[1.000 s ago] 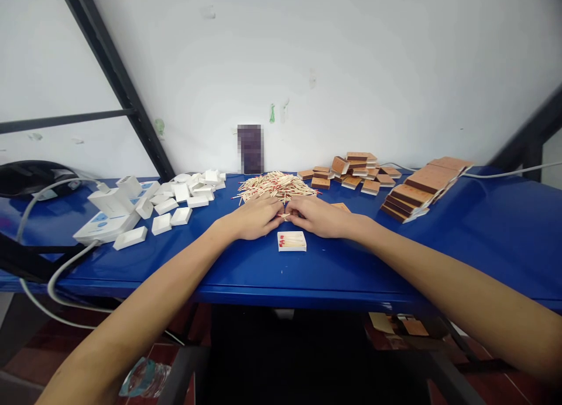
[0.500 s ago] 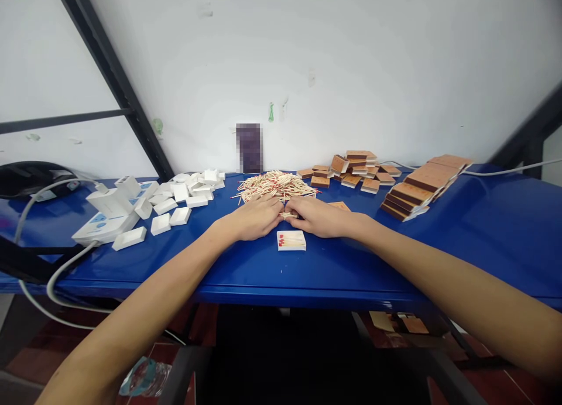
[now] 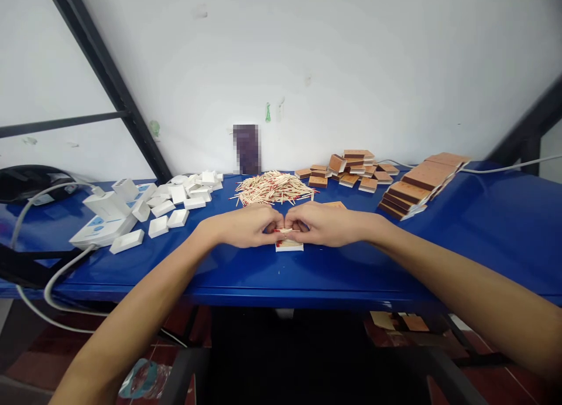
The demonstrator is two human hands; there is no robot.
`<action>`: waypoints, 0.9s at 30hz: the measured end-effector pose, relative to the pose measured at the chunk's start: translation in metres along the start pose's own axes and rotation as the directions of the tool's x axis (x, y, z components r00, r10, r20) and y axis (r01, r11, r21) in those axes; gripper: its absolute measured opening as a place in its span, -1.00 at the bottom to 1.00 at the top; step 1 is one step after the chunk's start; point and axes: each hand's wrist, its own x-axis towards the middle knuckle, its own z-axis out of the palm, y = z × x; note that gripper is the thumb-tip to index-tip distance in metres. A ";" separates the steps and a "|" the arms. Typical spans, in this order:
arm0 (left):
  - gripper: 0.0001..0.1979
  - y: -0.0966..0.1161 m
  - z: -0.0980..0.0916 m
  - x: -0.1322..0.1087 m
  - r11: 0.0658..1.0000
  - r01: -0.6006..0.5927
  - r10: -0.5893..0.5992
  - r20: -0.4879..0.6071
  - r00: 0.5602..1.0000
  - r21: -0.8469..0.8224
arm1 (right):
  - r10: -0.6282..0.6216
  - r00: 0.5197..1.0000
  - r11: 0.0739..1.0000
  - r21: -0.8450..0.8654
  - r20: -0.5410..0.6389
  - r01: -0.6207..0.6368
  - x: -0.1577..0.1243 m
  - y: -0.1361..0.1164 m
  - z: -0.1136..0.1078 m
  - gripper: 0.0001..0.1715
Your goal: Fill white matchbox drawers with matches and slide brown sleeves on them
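Now my two hands meet over a little white card tray [image 3: 290, 247] shaped like a box with no top. Let that tray be the middle of a clock, with twelve toward the plain white wall [image 3: 373, 89]. My left hand [image 3: 252, 225] comes in from nine o'clock and my right hand [image 3: 329, 223] from three. My fingers are curled in and the tips nearly meet. Between them I pinch a small bunch of thin wooden matches with red heads [image 3: 287, 232]. My fingers hide a lot, so I can't tell how many I have, or if they touch the bottom.

I think I am at the part where matches go into the tray. Some red heads show at its nine o'clock side. The next move, I'd say, needs both hands to let go softly, at the same time, with the sticks lying flat and straight. If one side slips first, they could land crooked.

At twelve o'clock sits a big messy heap of loose wooden matches [image 3: 274, 187]. At ten is a pile of small white card trays [image 3: 178, 194]. Between one and two are jumbled flat brown matchbox covers [image 3: 357, 168], and near two is a leaning stack of brown card covers [image 3: 421, 185]. All of it rests on a shiny blue table [image 3: 246, 276].
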 end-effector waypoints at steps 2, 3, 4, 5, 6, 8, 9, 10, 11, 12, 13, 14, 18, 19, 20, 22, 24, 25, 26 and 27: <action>-0.72 -0.004 0.002 0.001 0.996 0.014 -0.014 0.001 1.000 -0.083 | 0.000 1.000 1.000 0.015 0.008 0.000 0.000 0.000 0.003 -0.63; -0.73 -0.006 0.003 0.001 0.994 0.015 -0.015 -0.006 1.000 -0.110 | -0.001 1.000 1.000 0.019 0.005 0.001 0.001 0.000 0.003 -0.63; -0.74 -0.008 0.003 0.002 0.991 0.013 -0.014 -0.008 1.000 -0.132 | -0.003 1.000 1.000 0.021 0.002 0.003 0.002 0.000 0.004 -0.63; -0.76 -0.009 0.003 0.002 0.988 0.012 -0.013 -0.007 1.000 -0.152 | -0.006 1.000 1.000 0.019 -0.001 0.006 0.002 0.000 0.004 -0.63; -0.78 -0.009 0.003 0.001 0.985 0.013 -0.014 -0.003 1.000 -0.170 | -0.008 1.000 1.000 0.016 -0.005 0.008 0.002 -0.001 0.004 -0.64; -0.80 -0.009 0.002 0.000 0.977 0.032 -0.030 0.013 0.999 -0.212 | -0.007 1.000 1.000 0.008 -0.017 0.007 0.002 -0.002 0.003 -0.66; -0.79 -0.009 0.000 0.000 0.970 0.049 -0.047 0.017 0.999 -0.238 | -0.003 1.000 1.000 0.002 -0.022 0.003 0.002 -0.002 0.003 -0.66; -0.78 -0.009 -0.001 -0.001 0.962 0.066 -0.063 0.018 0.998 -0.264 | 0.002 1.000 1.000 -0.007 -0.027 -0.002 0.002 -0.001 0.002 -0.66; -0.75 -0.009 -0.003 -0.002 0.954 0.079 -0.078 0.015 0.997 -0.290 | 0.006 1.000 1.000 -0.017 -0.030 -0.007 0.002 -0.001 0.002 -0.65; -0.71 -0.010 -0.005 -0.003 0.946 0.089 -0.092 0.004 0.996 -0.312 | 0.009 0.999 1.000 -0.027 -0.031 -0.010 0.001 0.000 0.002 -0.64; -0.68 -0.012 -0.006 -0.004 0.939 0.094 -0.104 -0.013 0.995 -0.331 | 0.013 0.999 0.999 -0.035 -0.031 -0.014 0.001 0.001 0.002 -0.63; -0.66 -0.013 -0.007 -0.006 0.932 0.095 -0.115 -0.037 0.993 -0.349 | 0.017 0.999 0.999 -0.042 -0.033 -0.018 0.002 0.002 0.001 -0.64; -0.71 -0.021 -0.008 -0.008 0.908 0.067 -0.147 -0.164 0.975 -0.414 | 0.013 0.998 0.997 -0.078 -0.062 -0.018 0.004 0.005 0.002 -0.68; -0.73 -0.022 -0.007 -0.008 0.906 0.048 -0.141 -0.193 0.971 -0.420 | 0.009 0.997 0.996 -0.088 -0.073 -0.015 0.004 0.005 0.002 -0.68; -0.75 -0.023 -0.006 -0.007 0.906 0.028 -0.131 -0.217 0.967 -0.422 | 0.004 0.996 0.996 -0.093 -0.085 -0.012 0.004 0.005 0.002 -0.68; -0.77 -0.022 -0.003 -0.005 0.911 -0.001 -0.111 -0.246 0.963 -0.413 | 0.004 0.995 0.997 -0.079 -0.103 -0.012 0.004 0.005 0.000 -0.70; -0.79 -0.019 0.000 -0.003 0.917 -0.014 -0.100 -0.263 0.960 -0.400 | 0.011 0.995 0.999 -0.034 -0.102 -0.014 0.003 0.004 -0.003 -0.76; -0.80 -0.018 0.002 -0.001 0.920 -0.018 -0.097 -0.272 0.958 -0.391 | 0.013 0.995 1.000 -0.009 -0.101 -0.015 0.002 0.004 -0.005 -0.81; -0.81 -0.017 0.004 0.000 0.923 -0.024 -0.092 -0.279 0.956 -0.384 | 0.017 0.995 1.000 0.011 -0.103 -0.016 0.001 0.004 -0.007 -0.85; -0.81 -0.016 0.007 0.001 0.925 -0.029 -0.086 -0.284 0.955 -0.378 | 0.019 0.994 1.000 0.027 -0.107 -0.016 0.000 0.004 -0.010 -0.89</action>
